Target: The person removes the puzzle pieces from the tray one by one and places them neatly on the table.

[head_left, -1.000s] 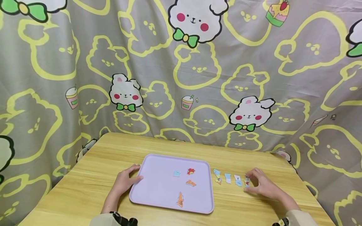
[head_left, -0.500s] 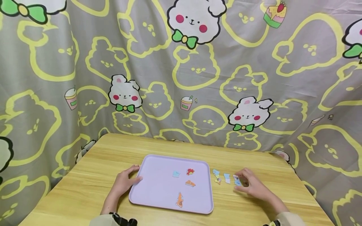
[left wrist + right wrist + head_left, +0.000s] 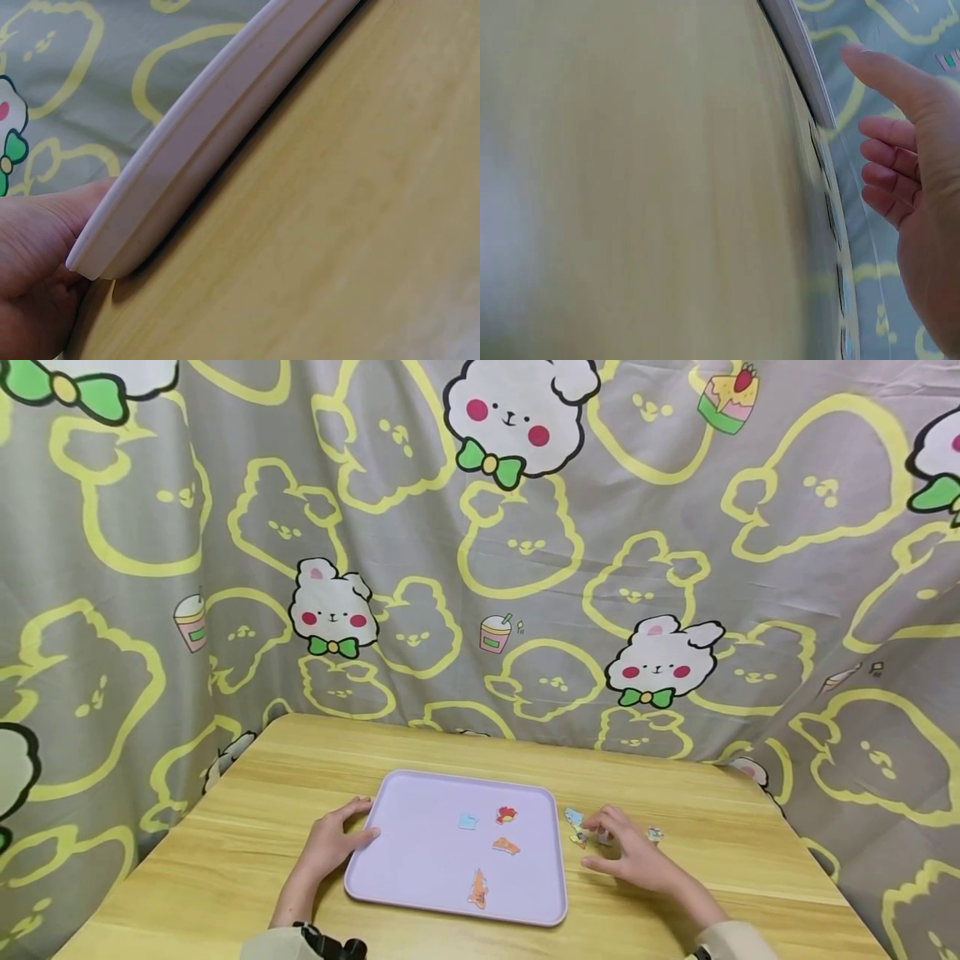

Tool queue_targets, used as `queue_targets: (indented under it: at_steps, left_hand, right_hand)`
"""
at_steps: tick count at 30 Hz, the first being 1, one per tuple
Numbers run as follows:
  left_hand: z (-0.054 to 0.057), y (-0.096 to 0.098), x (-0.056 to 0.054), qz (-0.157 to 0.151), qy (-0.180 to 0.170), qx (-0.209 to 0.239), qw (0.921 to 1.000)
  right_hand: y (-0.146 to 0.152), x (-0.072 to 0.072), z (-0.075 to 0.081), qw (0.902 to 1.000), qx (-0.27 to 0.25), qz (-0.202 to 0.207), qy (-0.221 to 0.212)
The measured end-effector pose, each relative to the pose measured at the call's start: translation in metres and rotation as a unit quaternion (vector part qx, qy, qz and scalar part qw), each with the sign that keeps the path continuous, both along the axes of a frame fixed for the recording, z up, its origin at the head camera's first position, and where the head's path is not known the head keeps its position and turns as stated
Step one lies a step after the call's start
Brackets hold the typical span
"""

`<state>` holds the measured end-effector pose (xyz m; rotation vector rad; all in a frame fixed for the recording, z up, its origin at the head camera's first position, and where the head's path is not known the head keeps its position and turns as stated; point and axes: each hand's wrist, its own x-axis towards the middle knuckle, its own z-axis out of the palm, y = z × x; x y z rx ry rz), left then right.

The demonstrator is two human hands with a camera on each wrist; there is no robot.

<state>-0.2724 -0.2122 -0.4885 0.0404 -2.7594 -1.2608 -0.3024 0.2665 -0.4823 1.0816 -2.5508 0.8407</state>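
Observation:
My left hand (image 3: 330, 841) grips the left edge of a lilac tray (image 3: 420, 860), thumb over the rim; the left wrist view shows the tray's outer wall (image 3: 180, 150) close by. To the right of the tray, my right hand (image 3: 633, 853) hovers over a row of small printed puzzle pieces, its thumb apart from the fingers and no piece seen in its grasp. A blue and yellow piece (image 3: 574, 818) lies by its fingertips, and another piece (image 3: 655, 834) lies beyond its knuckles. Between them the hand partly covers the row, which shows edge-on in the right wrist view.
On the tray lie a light blue piece (image 3: 468, 820), a red piece (image 3: 507, 814), a small orange piece (image 3: 506, 845) and a tall orange piece (image 3: 478, 890). A patterned curtain (image 3: 420, 710) hangs behind the wooden table (image 3: 322, 743).
My right hand has moved left along the row, from the rightmost piece to near the tray, uncovering that piece. The left hand and the tray stay where they were.

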Motion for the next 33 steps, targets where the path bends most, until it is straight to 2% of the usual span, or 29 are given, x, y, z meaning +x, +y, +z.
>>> queue_targets:
  at_steps: [17, 26, 33]
  left_hand:
    - [0.001, 0.0, 0.0, -0.003, 0.001, -0.001, 1.0]
    - [0.0, 0.0, -0.001, -0.005, 0.002, -0.001, 1.0]
    - [0.0, -0.001, 0.0, -0.005, 0.002, -0.004, 1.0]
  right_hand:
    - [-0.056, 0.014, 0.005, 0.9977, 0.049, 0.04, -0.024]
    - [-0.085, 0.019, 0.009, 0.9925, 0.074, 0.086, -0.045]
    - [-0.102, 0.02, 0.008, 0.9886, 0.105, 0.105, -0.024]
